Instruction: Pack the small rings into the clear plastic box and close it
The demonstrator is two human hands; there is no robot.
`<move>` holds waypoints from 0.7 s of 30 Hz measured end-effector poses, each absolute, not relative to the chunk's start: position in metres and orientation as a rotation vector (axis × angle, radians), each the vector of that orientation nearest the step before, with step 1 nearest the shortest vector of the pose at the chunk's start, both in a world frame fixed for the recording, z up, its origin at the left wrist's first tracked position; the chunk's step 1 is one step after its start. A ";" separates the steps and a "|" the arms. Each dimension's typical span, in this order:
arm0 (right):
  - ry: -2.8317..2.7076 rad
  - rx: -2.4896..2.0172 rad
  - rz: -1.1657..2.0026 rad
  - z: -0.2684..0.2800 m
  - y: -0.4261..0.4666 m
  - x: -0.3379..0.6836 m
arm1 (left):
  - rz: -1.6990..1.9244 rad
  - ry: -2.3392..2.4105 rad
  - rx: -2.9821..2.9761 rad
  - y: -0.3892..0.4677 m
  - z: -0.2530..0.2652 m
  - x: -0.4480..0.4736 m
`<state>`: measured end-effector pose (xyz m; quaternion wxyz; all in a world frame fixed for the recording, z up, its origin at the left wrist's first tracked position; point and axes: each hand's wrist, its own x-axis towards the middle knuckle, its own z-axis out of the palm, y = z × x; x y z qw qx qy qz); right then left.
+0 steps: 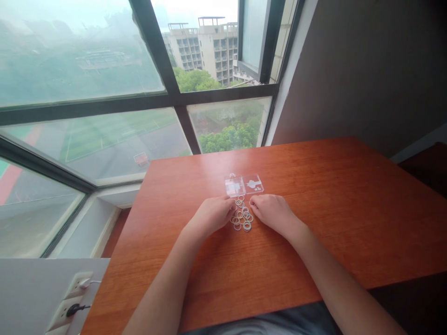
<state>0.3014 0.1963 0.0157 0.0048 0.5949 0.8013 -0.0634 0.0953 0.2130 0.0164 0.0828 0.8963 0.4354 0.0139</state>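
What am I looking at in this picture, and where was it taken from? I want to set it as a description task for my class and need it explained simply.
There is no machine here. A camera worn on a person's head looks forward and down at that person's own two bare hands. They rest on a reddish wooden table beside a large window. The left hand and the right hand lie on either side of a small pile of metal rings, fingertips at its edge. Whether either hand pinches a ring cannot be told. Just beyond the rings lie two clear plastic tags, side by side.
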 end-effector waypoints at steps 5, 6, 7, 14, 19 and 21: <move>2.451 1.892 -0.218 0.013 0.196 0.298 | 0.044 1.281 2.652 0.214 0.015 0.094; 2.452 1.899 -0.226 0.012 0.196 0.298 | 0.067 1.275 2.638 0.214 0.014 0.093; 2.453 1.908 -0.235 0.010 0.196 0.298 | 0.103 1.267 2.620 0.214 0.013 0.093; 2.482 2.061 -0.407 0.001 0.199 0.305 | 0.428 1.183 2.472 0.215 0.015 0.092; 2.523 2.112 -0.483 0.000 0.199 0.308 | 0.507 1.263 2.428 0.219 0.012 0.089; 2.541 2.112 -0.482 -0.001 0.199 0.308 | 0.574 1.341 2.401 0.222 0.010 0.087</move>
